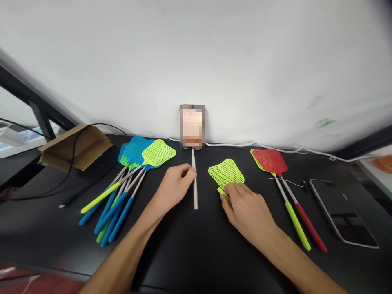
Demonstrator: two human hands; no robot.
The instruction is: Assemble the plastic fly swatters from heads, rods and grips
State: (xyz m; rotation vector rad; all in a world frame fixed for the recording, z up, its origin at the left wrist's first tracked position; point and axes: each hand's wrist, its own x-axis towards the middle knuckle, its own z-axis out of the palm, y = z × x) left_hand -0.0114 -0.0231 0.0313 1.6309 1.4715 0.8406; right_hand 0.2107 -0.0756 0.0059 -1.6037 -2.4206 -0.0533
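Mid-table, the left hand [177,184] pinches a silver rod [195,196]; rightward, the right hand's [249,206] fingers grip a lime swatter head [227,170] near its base. A loosened pinch could let the slim rod roll into the propped-up device [192,125] beyond.

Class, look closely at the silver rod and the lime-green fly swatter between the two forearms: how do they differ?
Shape: the silver rod is slim and straight, while the lime-green fly swatter has a broad, perforated head.
Colour: the rod is silver; the swatter's visible parts are lime green.
Hold: the left hand grips the rod partway along; the right hand grips the swatter below its head.
Shared: each is held in one hand.
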